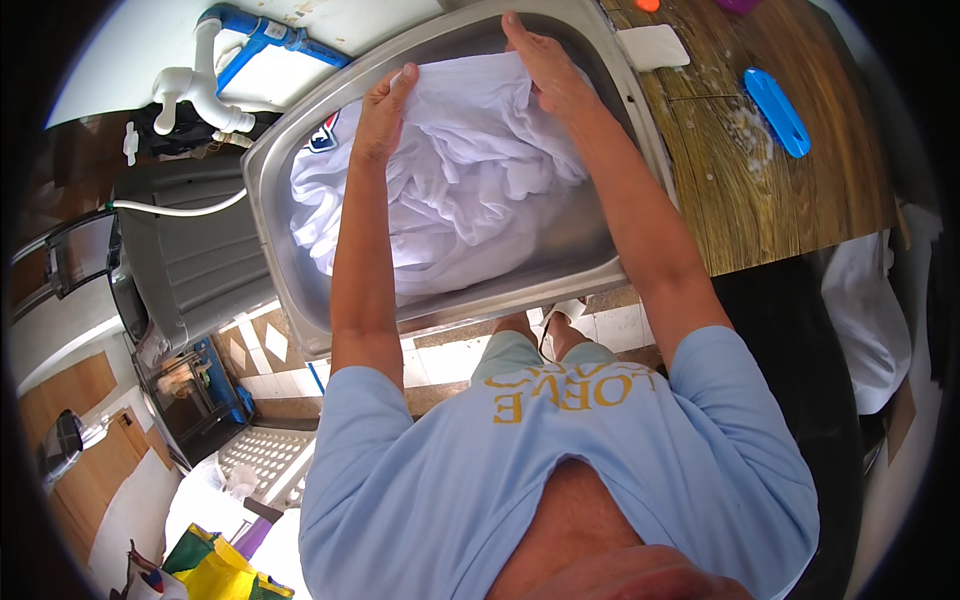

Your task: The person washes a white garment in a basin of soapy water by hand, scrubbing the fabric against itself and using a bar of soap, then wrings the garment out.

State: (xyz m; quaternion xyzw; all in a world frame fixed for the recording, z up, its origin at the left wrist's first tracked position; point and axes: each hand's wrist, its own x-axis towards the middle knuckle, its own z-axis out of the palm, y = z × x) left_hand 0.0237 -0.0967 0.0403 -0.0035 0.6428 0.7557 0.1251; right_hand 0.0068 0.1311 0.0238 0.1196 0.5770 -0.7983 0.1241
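One steel sink (290, 215) holding one white garment (450, 190). Two hands: left hand (383, 112), right hand (545, 70). On the wooden worktop (800, 210): one blue brush (777, 111), one white soap bar (652, 46). One white tap (195, 95).

One view only: we look from a head-worn fisheye, facing steeply down over our own chest and both forearms. The sink (300, 290) sits close, upper centre, tilted in the frame. The wooden counter (790, 200) bends along the right rim, the floor (270, 350) shows lower left. Dark vignette rings the edges. No second view to overlap.
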